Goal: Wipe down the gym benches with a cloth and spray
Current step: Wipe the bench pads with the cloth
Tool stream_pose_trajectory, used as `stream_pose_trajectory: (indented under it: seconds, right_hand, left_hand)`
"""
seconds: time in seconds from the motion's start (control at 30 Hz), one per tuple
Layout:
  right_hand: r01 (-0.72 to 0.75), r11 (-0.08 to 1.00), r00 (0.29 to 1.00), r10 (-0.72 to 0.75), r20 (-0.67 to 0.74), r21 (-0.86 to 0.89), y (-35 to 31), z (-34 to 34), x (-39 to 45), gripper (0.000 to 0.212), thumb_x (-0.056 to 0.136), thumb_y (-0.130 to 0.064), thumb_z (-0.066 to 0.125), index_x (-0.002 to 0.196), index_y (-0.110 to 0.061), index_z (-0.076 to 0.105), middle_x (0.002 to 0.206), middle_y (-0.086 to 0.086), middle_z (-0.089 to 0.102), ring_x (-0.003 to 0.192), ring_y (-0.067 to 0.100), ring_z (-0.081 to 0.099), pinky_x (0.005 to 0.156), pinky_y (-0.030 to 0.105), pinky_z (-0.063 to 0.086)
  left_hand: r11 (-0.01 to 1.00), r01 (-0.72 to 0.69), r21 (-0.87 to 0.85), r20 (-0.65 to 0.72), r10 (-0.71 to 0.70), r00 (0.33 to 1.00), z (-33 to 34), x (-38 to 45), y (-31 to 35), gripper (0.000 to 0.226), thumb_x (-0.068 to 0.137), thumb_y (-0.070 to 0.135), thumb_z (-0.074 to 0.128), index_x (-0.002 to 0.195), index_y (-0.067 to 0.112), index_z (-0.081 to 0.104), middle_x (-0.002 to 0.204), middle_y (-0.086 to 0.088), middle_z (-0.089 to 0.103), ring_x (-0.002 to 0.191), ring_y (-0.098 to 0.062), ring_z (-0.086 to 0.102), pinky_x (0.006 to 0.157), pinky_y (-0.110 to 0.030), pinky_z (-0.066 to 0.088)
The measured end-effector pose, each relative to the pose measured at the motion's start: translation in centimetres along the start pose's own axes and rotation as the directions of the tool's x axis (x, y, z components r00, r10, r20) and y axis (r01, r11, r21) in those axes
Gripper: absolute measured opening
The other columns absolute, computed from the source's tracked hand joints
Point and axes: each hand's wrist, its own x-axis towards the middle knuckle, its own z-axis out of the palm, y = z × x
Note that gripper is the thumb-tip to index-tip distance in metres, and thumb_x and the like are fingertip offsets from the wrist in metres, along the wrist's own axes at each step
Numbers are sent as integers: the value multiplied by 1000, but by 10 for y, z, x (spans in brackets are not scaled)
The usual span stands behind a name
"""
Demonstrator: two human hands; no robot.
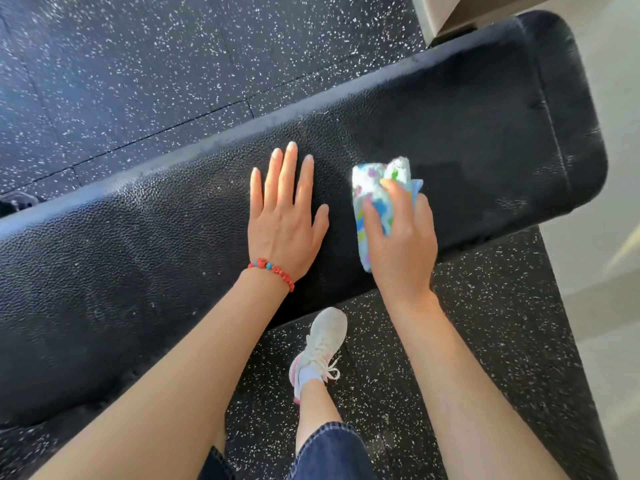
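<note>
Gym bench pad (pixel 467 109): black pebbled upholstery, running from the lower left of the frame to the upper right, with a stitched seam near its rounded right end.

Left hand (pixel 285 220): centre of frame, laid flat on the pad, fingers straight and slightly spread, holding nothing. Beaded bracelet (pixel 272 270) (red beads, a few blue) at the wrist.

Right hand (pixel 400 237): just right of the left hand, the two apart. Its fingers curl over a folded cloth and press it onto the pad near the pad's lower edge.

Cloth (pixel 370 192): pale, printed in blue, green, purple and yellow patches; its upper end sticks out beyond the fingertips.

Floor (pixel 121 64): dark rubber tiles with white flecks, above and below the pad.

Sneaker (pixel 323 344): white with pink trim, lower centre, on the floor beside the pad; rolled denim cuff (pixel 332 448) below it.
</note>
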Motion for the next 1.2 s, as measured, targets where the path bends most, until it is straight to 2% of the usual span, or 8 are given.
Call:
stream_pose_trajectory:
  seconds: [0.07,0.13,0.3,0.53,0.7,0.87,1.03,1.2]
  right_hand:
    - [-64,997,998,64,-6,31,-10,8,30,32,87,-20,58,113,-3,59,94,24,59,84,37,56,69,39,46]
    - [-50,999,999,51,-8,16,-15,15,62,33,90,-24,52,118,-7,55,100,22,57,90,35,54,72,41,44]
    - [13,999,1000,-13,7,-43,-8,17,69,35,92,-28,49,122,-10,52,100,19,56,90,32,54,70,41,46]
    - [-258,965,961,252,-114,-43,42,-21,-6,33,88,-23,59,117,-8,58,98,23,59,84,38,57,71,33,40]
    - [-416,906,895,422,-144,76,22,-8,12,34,87,-23,58,119,-10,55,100,19,58,90,34,55,71,30,37]
    - [-262,964,950,264,-165,34,-7,12,76,33,89,-23,55,116,-4,57,96,23,59,84,39,57,67,43,47]
    - [-171,984,980,165,-112,-44,4,11,85,35,92,-27,51,121,-8,54,96,21,58,84,34,57,67,42,48]
    - [-446,895,880,437,-186,-8,46,-27,29,36,90,-25,56,122,-8,54,102,22,58,90,37,57,72,38,48]
  left_hand:
    - [1000,-4,25,-9,4,1000,3,-1,-3,59,92,35,33,141,3,33,149,-21,28,139,-37,22,112,-51,10]
    - [999,-17,29,-24,17,1000,5,-2,-4,59,92,35,33,141,3,33,149,-21,28,138,-37,22,112,-50,10]
    - [999,-5,35,-30,6,1000,6,-2,-4,60,92,36,34,142,3,31,150,-21,27,138,-37,22,113,-50,10]
    - [1000,19,21,-7,-19,1000,0,1,2,60,90,34,35,140,0,35,148,-24,29,137,-40,24,112,-54,12]
    - [998,-66,12,-37,66,997,-2,14,11,58,90,31,39,138,-3,37,146,-25,33,135,-42,27,111,-54,14]
    - [984,-173,44,-29,175,984,6,48,26,59,88,31,41,138,-1,38,146,-23,34,136,-38,29,111,-51,14]
    - [980,-190,65,-44,193,980,12,49,20,60,89,34,40,140,2,35,148,-20,33,137,-35,27,112,-50,13]
    - [982,-172,82,-10,173,985,10,49,24,60,91,35,39,141,2,33,148,-21,32,137,-36,27,112,-51,14]
